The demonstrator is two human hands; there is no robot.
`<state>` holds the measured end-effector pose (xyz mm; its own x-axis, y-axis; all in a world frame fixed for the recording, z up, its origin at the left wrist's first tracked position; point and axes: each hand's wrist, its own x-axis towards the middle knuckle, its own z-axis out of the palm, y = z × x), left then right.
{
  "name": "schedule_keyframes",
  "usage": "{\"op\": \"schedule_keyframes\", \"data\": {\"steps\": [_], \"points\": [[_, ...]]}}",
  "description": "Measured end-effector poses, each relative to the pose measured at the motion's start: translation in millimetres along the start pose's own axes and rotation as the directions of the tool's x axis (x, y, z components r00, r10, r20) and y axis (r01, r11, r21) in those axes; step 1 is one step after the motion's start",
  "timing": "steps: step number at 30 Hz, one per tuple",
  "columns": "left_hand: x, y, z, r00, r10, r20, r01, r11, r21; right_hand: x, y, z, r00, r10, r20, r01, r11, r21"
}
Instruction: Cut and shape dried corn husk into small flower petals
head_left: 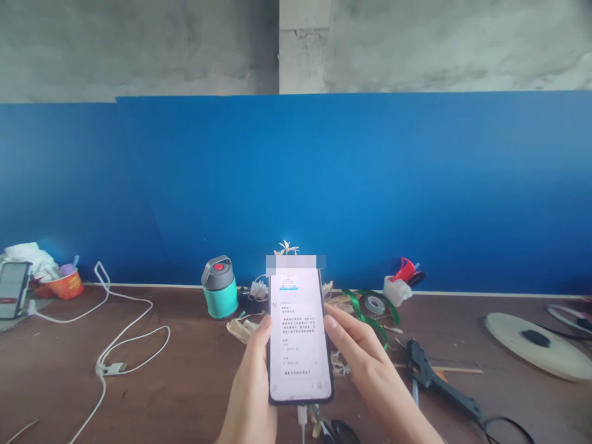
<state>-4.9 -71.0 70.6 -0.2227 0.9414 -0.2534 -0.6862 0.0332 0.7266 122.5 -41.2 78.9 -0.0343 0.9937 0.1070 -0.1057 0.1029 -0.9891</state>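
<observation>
A smartphone (300,345) is held upright between both hands, its lit screen showing lines of text. My left hand (252,382) grips its left edge, with the thumb along the side. On the opposite edge, my right hand (365,351) closes against the phone, its fingers partly hidden behind it. A white charging cable (302,414) is plugged into the phone's bottom end. Just behind the phone's top edge, a small pale flower (287,247) shows. Scissors (340,431) lie below the phone, partly covered.
A turquoise lidded jar (221,290) stands left of the phone. Green ribbon (358,308), a tape roll (374,304) and a black glue gun (439,379) lie to the right. White cables (104,357) cross the left. A blue partition (296,172) rises behind the table (185,382).
</observation>
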Motion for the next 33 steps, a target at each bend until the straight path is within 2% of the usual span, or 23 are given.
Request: {"op": "schedule_keyframes", "data": {"steps": [8,15,24,33], "points": [[-0.9,0.7,2.7,1.0,-0.005,-0.018,0.005,1.0,-0.007,4.1,7.8,-1.5,0.999,-0.026,-0.024,0.026,0.999,0.02],[-2.0,1.7,4.0,1.0,-0.008,-0.029,0.008,1.0,-0.01,0.6,1.9,0.1,1.0,0.025,-0.01,-0.025,1.0,0.019],[-1.7,1.9,4.0,1.0,-0.007,-0.02,0.006,1.0,-0.011,-0.3,-1.3,1.8,1.0,0.017,-0.006,-0.017,0.999,0.028],[-2.5,2.2,3.8,1.0,-0.001,-0.011,0.001,1.0,-0.013,5.1,7.1,-3.2,0.999,0.005,0.043,-0.005,1.0,-0.002]]}}
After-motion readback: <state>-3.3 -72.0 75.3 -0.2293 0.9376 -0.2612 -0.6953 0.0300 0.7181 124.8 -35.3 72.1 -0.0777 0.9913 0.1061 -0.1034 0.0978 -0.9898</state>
